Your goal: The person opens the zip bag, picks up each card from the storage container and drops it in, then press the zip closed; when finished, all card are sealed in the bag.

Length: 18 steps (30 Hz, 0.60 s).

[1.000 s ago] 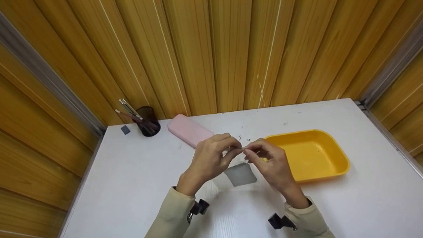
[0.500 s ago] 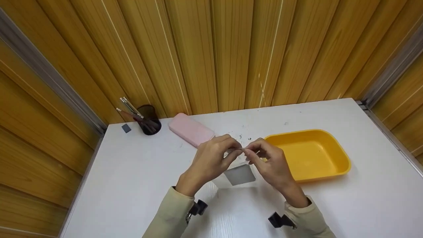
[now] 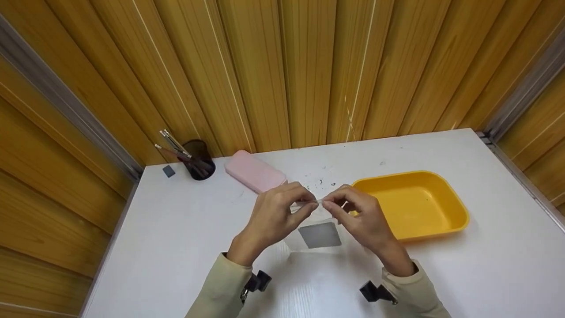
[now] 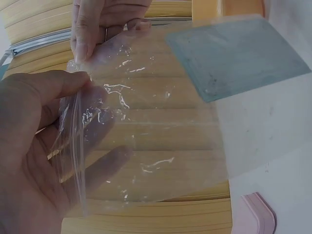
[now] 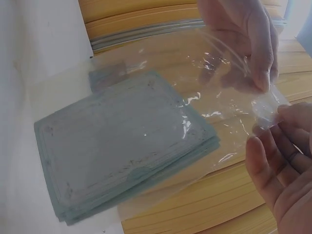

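Note:
A clear zip bag [image 4: 161,126] hangs between my two hands above the table. Inside it lies a thin stack of grey-green rectangular cards or plates [image 5: 126,141], low in the bag and towards its right side; their exact kind cannot be told. With thumb and fingers, my left hand [image 3: 274,216] pinches the bag's zip edge, and its other fingers show through the film in the left wrist view. Close beside it, my right hand [image 3: 364,217] pinches the same edge near the bag's corner. In the head view the fingers hide most of the zip edge.
A yellow tray [image 3: 457,225] stands just right of my right hand. Behind my left hand lies a pink case [image 3: 256,171]. A black mesh cup [image 3: 197,161] with several pencils and a dark eraser-like block [image 3: 168,171] sit at the back left. Wood-patterned walls border the white table [image 3: 176,247].
My left hand has shifted slightly left along the zip edge, so a small gap now shows between the fingertips. My right hand and the stack have barely moved.

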Each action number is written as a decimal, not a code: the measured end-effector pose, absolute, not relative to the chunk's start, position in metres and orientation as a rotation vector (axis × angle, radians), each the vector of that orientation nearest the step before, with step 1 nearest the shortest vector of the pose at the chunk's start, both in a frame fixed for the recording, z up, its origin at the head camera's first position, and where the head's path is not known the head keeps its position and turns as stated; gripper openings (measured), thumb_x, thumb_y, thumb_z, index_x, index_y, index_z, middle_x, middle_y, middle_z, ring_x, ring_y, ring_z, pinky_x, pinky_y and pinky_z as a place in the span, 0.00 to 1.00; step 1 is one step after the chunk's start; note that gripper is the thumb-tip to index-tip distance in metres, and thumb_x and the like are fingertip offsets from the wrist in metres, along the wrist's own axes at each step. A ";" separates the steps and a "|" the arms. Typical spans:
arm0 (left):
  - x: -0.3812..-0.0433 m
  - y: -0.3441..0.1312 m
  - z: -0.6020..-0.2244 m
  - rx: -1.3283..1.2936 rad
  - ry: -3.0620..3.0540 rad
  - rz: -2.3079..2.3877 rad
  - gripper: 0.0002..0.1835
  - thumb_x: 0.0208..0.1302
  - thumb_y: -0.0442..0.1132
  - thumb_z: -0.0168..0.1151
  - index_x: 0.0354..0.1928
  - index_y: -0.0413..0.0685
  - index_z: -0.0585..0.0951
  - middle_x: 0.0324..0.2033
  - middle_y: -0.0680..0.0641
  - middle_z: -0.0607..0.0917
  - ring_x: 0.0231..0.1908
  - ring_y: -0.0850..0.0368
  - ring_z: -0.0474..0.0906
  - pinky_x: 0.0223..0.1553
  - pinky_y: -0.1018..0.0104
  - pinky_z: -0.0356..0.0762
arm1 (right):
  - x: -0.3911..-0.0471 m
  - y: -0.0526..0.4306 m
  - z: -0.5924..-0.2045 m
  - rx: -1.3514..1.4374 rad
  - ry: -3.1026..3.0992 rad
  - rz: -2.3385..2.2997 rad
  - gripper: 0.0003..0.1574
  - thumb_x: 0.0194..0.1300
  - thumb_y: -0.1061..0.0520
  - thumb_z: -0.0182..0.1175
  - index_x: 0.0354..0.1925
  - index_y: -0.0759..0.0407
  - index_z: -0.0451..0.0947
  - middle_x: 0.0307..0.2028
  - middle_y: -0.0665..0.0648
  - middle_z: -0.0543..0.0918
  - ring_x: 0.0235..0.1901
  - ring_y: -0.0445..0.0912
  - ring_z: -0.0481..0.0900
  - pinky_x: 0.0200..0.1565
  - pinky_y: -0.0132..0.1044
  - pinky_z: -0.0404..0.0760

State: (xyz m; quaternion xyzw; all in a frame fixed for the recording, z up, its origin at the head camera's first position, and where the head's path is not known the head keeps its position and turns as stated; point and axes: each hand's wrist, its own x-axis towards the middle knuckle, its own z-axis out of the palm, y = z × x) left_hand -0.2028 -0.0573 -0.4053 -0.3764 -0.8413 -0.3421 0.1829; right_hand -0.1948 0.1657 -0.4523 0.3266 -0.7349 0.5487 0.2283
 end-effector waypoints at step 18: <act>-0.201 -0.050 -0.402 -1.110 -2.288 -0.838 0.02 0.69 0.38 0.74 0.37 0.51 0.90 0.33 0.57 0.89 0.34 0.62 0.86 0.30 0.67 0.81 | -0.194 0.174 -0.451 0.973 -1.980 1.325 0.10 0.63 0.72 0.72 0.38 0.61 0.85 0.30 0.53 0.83 0.25 0.43 0.78 0.31 0.26 0.79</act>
